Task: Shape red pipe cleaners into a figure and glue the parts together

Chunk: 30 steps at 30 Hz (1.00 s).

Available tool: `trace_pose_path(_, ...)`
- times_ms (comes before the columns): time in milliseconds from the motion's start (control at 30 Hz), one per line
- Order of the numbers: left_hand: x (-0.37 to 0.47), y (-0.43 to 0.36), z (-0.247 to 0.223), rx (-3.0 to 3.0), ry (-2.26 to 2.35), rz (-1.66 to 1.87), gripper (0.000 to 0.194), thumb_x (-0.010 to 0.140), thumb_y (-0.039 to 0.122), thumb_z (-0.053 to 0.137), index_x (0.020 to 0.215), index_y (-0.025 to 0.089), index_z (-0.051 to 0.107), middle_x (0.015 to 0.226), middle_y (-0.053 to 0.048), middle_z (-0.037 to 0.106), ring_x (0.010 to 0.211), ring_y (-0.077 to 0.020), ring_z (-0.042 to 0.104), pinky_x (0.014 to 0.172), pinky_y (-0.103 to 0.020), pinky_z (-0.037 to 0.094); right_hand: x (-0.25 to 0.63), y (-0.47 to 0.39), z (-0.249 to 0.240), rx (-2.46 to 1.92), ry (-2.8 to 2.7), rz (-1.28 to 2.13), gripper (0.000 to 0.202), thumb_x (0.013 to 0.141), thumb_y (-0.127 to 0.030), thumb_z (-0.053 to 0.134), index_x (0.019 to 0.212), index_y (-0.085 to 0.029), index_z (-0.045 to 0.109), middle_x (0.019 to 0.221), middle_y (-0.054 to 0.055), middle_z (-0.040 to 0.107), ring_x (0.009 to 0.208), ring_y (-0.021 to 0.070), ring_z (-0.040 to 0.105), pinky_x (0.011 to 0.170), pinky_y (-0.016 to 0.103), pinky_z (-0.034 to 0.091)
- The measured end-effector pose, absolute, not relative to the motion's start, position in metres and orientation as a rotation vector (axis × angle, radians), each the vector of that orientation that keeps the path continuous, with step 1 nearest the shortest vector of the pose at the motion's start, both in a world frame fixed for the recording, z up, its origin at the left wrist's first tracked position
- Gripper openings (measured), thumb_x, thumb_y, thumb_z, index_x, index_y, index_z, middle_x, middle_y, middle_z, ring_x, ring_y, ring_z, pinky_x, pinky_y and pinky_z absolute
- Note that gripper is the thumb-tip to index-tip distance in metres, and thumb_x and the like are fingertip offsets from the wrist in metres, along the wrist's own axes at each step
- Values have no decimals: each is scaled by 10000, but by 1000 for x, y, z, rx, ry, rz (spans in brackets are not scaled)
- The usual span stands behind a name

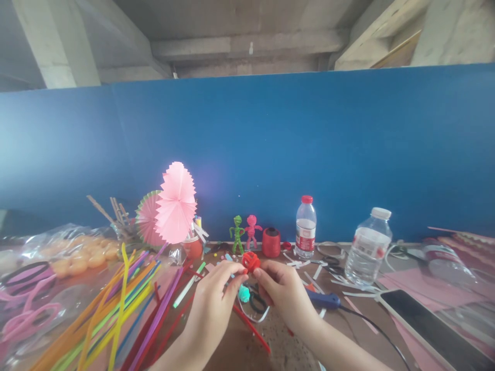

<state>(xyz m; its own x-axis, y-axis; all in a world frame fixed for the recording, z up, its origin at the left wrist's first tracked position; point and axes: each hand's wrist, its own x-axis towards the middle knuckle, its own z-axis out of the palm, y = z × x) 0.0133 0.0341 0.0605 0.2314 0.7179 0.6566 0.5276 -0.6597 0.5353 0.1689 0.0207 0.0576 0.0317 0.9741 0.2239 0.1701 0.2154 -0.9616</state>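
Between my two hands, above the brown table, is a small red ball coiled from pipe cleaner. The fingertips of my left hand pinch its left side. My right hand grips its right side between thumb and fingers. Below it lie a turquoise coiled pipe-cleaner piece and black-handled scissors, partly hidden by my hands. A straight red pipe cleaner runs along the table under my hands. Behind the ball stand a green pipe-cleaner figure and a pink pipe-cleaner figure.
Many coloured pipe cleaners spread across the left. Pink paper fans stand behind them. Two water bottles stand at the back right, near a blue-handled corded tool and a phone. A blue partition closes the back.
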Motion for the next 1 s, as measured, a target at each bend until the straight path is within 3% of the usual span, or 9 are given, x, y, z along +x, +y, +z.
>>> trace_pose_path(233, 12, 35, 64, 2311, 1205, 1379, 72, 864, 212, 567, 812, 211, 616, 782, -18, 691, 720, -184, 663, 651, -259, 498, 170, 20, 56, -1226, -1495, 784, 247, 830, -318, 535, 629, -176, 557, 546, -40, 439, 527, 111, 371, 486, 219, 285)
trace_pose_path(733, 6, 41, 66, 2417, 1074, 1318, 73, 853, 166, 574, 812, 208, 616, 831, -30, 662, 801, -198, 621, 729, -298, 472, 178, 20, 60, -1323, -1750, 636, 322, 827, -266, 504, 537, -185, 390, 532, -63, 309, 529, 99, 289, 478, 216, 219)
trace_pose_path(1000, 9, 40, 69, 2304, 1142, 1239, 87, 866, 203, 565, 788, 197, 601, 814, -19, 627, 766, -180, 607, 677, -267, 452, 179, 21, 61, -1363, -1846, 482, 312, 825, -217, 509, 536, -184, 397, 501, -70, 337, 493, 88, 313, 460, 208, 206)
